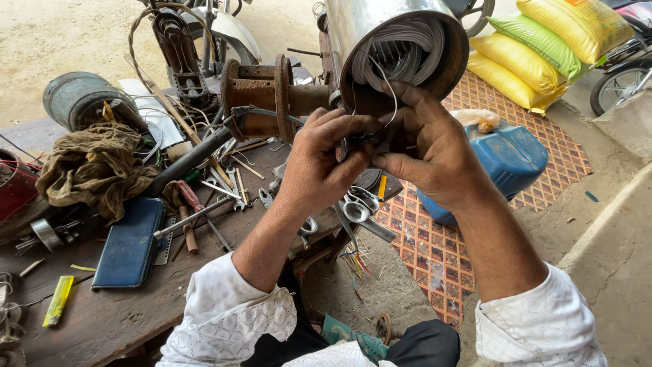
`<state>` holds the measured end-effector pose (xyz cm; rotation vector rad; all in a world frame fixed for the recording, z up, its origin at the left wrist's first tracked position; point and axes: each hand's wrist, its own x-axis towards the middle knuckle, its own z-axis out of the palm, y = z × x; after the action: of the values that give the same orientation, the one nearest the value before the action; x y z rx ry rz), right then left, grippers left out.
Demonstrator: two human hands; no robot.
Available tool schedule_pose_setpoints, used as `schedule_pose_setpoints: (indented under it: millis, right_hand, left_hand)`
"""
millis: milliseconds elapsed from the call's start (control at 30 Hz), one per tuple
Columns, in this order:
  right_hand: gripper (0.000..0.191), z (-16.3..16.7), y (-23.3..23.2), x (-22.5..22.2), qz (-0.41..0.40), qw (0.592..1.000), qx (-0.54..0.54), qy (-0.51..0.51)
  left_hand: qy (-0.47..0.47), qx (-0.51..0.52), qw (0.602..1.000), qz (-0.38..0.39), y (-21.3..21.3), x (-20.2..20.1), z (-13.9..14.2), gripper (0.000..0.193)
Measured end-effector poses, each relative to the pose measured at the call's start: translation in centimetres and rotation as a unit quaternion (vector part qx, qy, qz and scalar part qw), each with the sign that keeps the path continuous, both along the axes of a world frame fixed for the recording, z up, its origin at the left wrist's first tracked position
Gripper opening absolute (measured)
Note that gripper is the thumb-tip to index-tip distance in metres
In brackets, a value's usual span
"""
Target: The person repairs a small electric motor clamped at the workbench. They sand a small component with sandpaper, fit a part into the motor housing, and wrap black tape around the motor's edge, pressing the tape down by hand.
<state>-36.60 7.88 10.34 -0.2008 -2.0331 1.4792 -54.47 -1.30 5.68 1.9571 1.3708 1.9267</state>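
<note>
Hands pinch thin wire lead (388, 102) together just below motor stator housing (380, 34) mouth: left hand (322, 163), right hand (424, 146), fingertips pressed. Judgement: keep lead taut, avoid kinking against coil windings (401, 51); scissors (360, 207) lie below the housing.

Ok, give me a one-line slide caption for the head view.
Both hands, left hand and right hand, pinch thin wire at the open end of a metal motor housing above a cluttered workbench.

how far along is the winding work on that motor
Done, by the look of it: pale wire coils already sit packed inside the metal motor housing. In hand: the left hand and right hand pinch a loose wire end at the housing mouth. Left: that wire still hangs free, and scissors and spanners lie out on the workbench.
</note>
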Motion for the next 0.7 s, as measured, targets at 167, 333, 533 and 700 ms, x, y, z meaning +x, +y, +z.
schedule_pose_setpoints:
  millis: [167,333,533,700]
  right_hand:
    - [0.06,-0.6,0.5,1.0,-0.047,0.997,-0.063,-0.025]
    - [0.024,-1.3,0.7,1.9,-0.099,0.993,-0.029,-0.063]
    - [0.016,0.9,-0.4,3.7,-0.116,0.99,0.044,-0.064]
    - [0.019,4.7,0.0,0.9,-0.122,0.962,0.202,-0.134]
  left_hand:
    - [0.004,0.002,1.0,-0.001,0.1,0.2,0.2,0.031]
    - [-0.036,0.003,0.999,0.012,-0.1,0.4,0.0,0.023]
    - [-0.006,0.042,0.998,0.047,0.0,-0.1,-0.7,0.011]
    - [0.078,0.114,0.984,0.117,0.4,0.7,-1.1,0.013]
